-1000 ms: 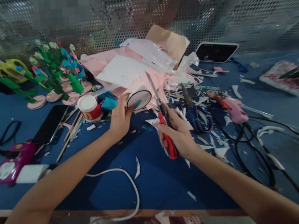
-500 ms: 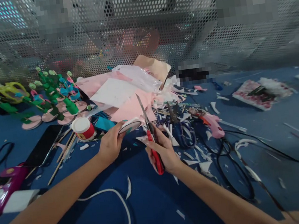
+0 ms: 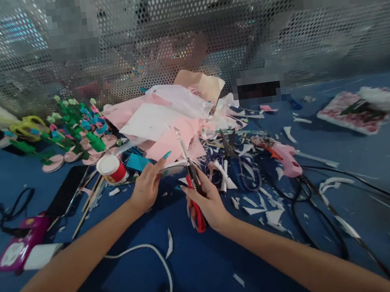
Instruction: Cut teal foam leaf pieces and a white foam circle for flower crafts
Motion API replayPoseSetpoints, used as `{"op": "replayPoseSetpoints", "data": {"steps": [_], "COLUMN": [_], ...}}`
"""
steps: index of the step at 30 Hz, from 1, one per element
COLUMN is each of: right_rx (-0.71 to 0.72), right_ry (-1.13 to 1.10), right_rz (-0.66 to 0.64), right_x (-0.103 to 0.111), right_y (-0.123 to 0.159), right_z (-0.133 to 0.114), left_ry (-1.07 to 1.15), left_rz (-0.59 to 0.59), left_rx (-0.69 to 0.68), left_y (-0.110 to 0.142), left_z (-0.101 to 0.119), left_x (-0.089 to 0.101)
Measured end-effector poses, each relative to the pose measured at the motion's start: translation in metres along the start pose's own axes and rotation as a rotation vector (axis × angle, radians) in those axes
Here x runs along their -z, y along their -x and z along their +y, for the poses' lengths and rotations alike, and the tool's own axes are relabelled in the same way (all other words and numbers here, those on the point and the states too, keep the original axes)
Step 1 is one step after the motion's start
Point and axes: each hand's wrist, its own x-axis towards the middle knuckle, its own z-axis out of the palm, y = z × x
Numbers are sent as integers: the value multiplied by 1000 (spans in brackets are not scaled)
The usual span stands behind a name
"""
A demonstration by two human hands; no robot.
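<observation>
My left hand (image 3: 145, 186) pinches a thin white disc (image 3: 174, 168), seen almost edge-on, with a dark line along it. Wrapped round the red and black handle of a utility knife (image 3: 192, 177) is my right hand (image 3: 211, 201). The knife's slim blade points up and away, crossing in front of the disc's right end; whether they touch I cannot tell. Left of my left hand stands a white tub with a red label (image 3: 112, 169). Blue-handled scissors (image 3: 246, 170) lie among white scraps to the right of my right hand.
Pink and white sheets (image 3: 152, 120) are heaped before a perforated metal screen (image 3: 169, 49). Small green paper plants (image 3: 91, 140) on pink discs, a phone (image 3: 67, 190) and a purple device (image 3: 22, 245) are left. A corded pink glue gun (image 3: 288, 158) lies right; a white cable (image 3: 163, 263) curves nearby.
The white disc has tilted from showing its oval face to nearly edge-on. The knife has shifted slightly left and its blade now crosses the disc's end. The whole view has swung a little.
</observation>
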Motion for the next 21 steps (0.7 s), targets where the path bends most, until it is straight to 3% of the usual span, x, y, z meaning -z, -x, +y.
{"op": "replayPoseSetpoints", "data": {"steps": [5, 12, 19, 21], "right_rx": [-8, 19, -12, -22], "right_ry": [-29, -29, -39, -11], "right_rz": [-60, -63, -95, -124], "right_x": [5, 15, 20, 21], "right_y": [0, -2, 0, 2], "right_z": [-3, 0, -3, -3], "left_ry": [-15, 35, 97, 96], "left_rz": [47, 17, -84, -110], "left_rx": [-10, 31, 74, 175], "left_y": [-1, -2, 13, 22], "left_z": [1, 12, 30, 29], "left_x": [-3, -1, 14, 21]}}
